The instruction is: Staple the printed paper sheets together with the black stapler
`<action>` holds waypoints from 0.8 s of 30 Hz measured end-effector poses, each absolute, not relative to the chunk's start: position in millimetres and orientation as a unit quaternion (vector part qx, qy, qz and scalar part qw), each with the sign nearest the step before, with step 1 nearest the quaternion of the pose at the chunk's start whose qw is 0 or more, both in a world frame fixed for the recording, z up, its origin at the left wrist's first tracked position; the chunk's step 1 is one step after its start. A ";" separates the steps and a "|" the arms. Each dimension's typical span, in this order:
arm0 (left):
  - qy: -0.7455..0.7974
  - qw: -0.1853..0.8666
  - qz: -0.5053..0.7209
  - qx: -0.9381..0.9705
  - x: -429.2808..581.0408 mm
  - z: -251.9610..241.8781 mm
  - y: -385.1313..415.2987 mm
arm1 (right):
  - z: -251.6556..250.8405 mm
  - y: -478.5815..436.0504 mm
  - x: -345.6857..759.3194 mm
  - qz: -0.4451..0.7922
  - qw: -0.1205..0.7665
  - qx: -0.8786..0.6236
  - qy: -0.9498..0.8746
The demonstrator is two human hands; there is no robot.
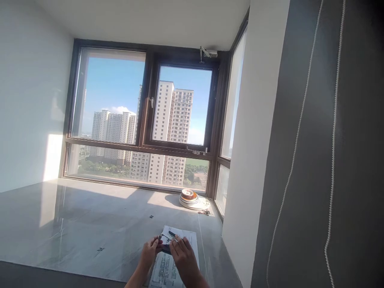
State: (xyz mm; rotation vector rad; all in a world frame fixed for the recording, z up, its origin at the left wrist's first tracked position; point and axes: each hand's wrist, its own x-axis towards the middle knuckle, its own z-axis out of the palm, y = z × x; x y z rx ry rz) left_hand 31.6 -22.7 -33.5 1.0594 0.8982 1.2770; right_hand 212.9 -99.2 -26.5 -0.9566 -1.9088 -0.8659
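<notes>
A small silver-toned piece of what looks like metal [160, 237] is pinched narrowly between the thumb and fingers of the left hand [150, 249]. A slim, straight, black piece [172, 233] is held at the fingertips of the right hand [183, 251], its dark end pointed up and to the left. Whether these two pieces are joined cannot be told, as they are partly covered by the fingers. A black, smooth-looking object [166, 249] is seen just below them, between the two hands; its full shape is hidden.

All of this is held above a white sheet of printed paper [192, 237], laid on a glossy grey stone-look ledge [120, 224], toward its near edge and right of its middle. Blocks of dark print are carried by the sheet, but the words are too small to be read.

To the left, near the ledge's near edge, a scatter of small dark pieces [100, 249] is set down. A small dark pair of bits [151, 216] is placed farther back, beyond the sheet's upper left corner. At the ledge's far right corner, round white and orange-brown dishes [189, 199] are stacked, with small dark brownish items [205, 213] lying just in front. The far edge is bordered by a brown-framed window [141, 120].
</notes>
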 end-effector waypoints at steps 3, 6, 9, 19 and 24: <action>0.385 0.563 0.550 0.482 33.9 -34.2 -24.8 | -32.3 -99.9 219.6 -0.243 0.470 -0.483 -0.697; 0.373 0.529 0.537 0.541 35.9 -31.8 -30.2 | -35.6 -100.3 225.4 -0.110 0.507 -0.604 -0.604; 0.372 0.507 0.522 0.576 36.8 -26.9 -37.3 | -32.8 -103.3 229.7 -0.001 0.524 -0.650 -0.551; 0.369 0.462 0.451 0.669 37.3 -16.7 -53.8 | -0.2 -135.1 234.0 0.037 0.524 -0.618 -0.584; 0.331 0.443 0.451 0.701 36.6 -16.0 -54.5 | 13.8 -146.7 221.0 -0.049 0.441 -0.454 -0.773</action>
